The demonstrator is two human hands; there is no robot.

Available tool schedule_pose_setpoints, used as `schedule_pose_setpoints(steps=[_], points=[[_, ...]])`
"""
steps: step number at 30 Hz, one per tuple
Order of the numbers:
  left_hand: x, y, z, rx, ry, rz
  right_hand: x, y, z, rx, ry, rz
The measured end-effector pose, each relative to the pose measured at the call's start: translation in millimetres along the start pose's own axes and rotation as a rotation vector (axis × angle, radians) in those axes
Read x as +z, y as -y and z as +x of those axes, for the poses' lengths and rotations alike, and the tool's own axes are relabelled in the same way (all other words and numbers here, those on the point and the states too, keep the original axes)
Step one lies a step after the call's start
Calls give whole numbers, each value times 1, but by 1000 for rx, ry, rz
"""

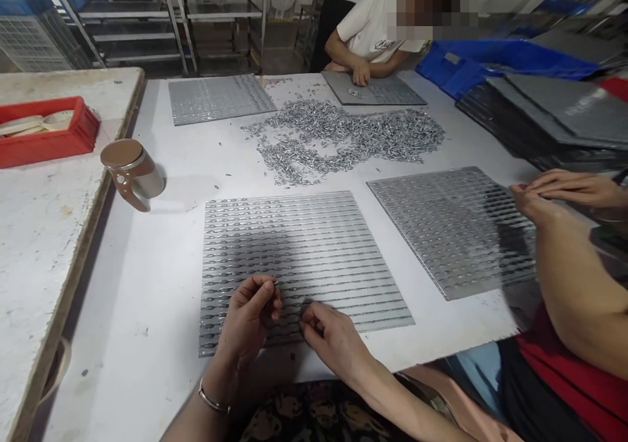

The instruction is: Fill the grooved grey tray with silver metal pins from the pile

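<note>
In front of me lies a ribbed grey panel (333,246) with rows of narrow grooves. Small spindle-shaped metal pieces sit in its left grooves, while the right part shows bare lines. My left hand (252,305) is over the panel's lower middle, thumb and forefinger pinched with a small dark grey tip showing between them. Just to its right, my right hand (331,334) is low over the panel near its front edge, fingers curled in a pinch around a dark bit that is mostly hidden. A large loose pile of metal pieces (353,131) spreads beyond the panel.
A brown lidded mug (142,174) stands at the left, near a red bin (73,131). A co-worker's hands (554,193) are over another panel (441,233) at right. Across the table, another person's hand (362,72) touches a panel. Stacked dark panels (554,112) lie far right.
</note>
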State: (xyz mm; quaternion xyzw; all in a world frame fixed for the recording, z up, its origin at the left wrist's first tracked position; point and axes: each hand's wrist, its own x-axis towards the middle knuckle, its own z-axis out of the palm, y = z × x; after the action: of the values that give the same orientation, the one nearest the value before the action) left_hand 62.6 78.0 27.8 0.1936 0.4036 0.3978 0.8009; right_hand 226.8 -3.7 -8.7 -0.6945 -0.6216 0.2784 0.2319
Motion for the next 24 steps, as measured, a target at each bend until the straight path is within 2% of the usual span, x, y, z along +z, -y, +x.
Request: schedule_pose_setpoints(steps=[4, 9, 12, 15, 17, 20, 22, 24], points=[[-1, 1, 0, -4, 35, 48, -10, -1, 0, -49, -11, 32], [0, 13, -3, -95, 238, 173, -32, 2, -9, -51, -195, 279], [3, 25, -4, -168, 367, 190, -35, 11, -13, -98, -179, 441], [4, 32, -5, -208, 405, 186, -33, 17, -11, -80, -160, 524], [4, 29, -4, -204, 364, 186, -32, 16, -8, -19, -164, 586], [2, 14, -3, -86, 168, 123, -31, 7, -6, 51, -154, 620], [-1, 1, -1, 31, 24, 35, -30, -1, -7, 3, -79, 517], [-4, -8, 1, 95, -42, -32, -26, -6, -9, -104, 28, 372]])
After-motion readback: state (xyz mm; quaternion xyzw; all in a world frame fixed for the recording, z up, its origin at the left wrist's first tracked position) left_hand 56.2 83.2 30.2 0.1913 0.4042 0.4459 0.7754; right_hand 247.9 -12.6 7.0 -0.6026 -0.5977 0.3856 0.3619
